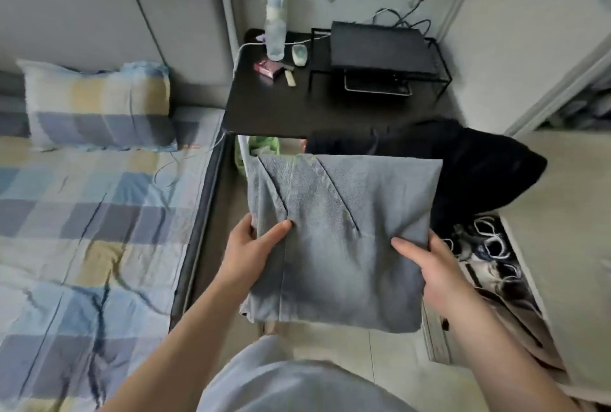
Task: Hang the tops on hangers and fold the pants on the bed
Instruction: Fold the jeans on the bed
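Folded grey-blue pants (340,239) form a flat square held in the air over the gap between the bed and the drawers. My left hand (251,249) grips their left edge, thumb on top and fingers underneath. My right hand (433,269) grips the right edge the same way. The bed (82,229) with its blue, yellow and grey checked sheet lies to the left. A dark garment (479,173) is heaped just beyond the pants, on the right.
A checked pillow (99,104) rests at the bed's head. A black bedside table (291,104) carries a bottle (275,27), small items and a black wire rack (380,54). An open drawer (496,266) with clothing stands at right, beside a pale cabinet top (568,213).
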{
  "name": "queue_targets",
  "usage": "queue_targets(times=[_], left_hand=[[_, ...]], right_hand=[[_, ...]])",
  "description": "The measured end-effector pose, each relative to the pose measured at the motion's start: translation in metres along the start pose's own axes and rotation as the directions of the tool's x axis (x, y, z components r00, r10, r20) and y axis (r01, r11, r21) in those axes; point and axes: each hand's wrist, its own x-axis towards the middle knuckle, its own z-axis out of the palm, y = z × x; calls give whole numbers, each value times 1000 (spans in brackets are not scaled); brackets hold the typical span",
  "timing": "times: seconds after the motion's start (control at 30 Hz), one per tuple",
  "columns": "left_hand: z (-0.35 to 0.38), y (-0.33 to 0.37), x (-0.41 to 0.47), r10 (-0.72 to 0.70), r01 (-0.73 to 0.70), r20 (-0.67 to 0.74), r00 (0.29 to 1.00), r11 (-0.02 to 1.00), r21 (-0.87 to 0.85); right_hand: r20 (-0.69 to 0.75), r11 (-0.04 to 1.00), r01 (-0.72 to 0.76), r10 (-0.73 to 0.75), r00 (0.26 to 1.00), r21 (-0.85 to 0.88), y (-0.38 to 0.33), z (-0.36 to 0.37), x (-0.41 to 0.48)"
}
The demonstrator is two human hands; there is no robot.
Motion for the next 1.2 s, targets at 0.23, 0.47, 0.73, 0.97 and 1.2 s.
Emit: queue_targets(times=[0.23,0.47,0.73,0.97,1.2], left_hand=[[137,77,88,171,-252,408,897,955,155],[271,126,133,111,-392,745,658,895,212],[400,124,122,-90,-432,937,337,869,240],[505,105,101,-304,-385,926,223,845,370],[618,92,91,-349,-288,866,358,841,458]], right_hand=[[-382,971,140,-56,922,195,-37,-83,22],[-736,928,261,20,677,265,-60,-138,21],[-885,828,411,196,423,380,-44,-169,-26],[-872,749,469,303,385,468,-34,-235,-36],[-877,776,459,243,415,433,-34,-347,1]])
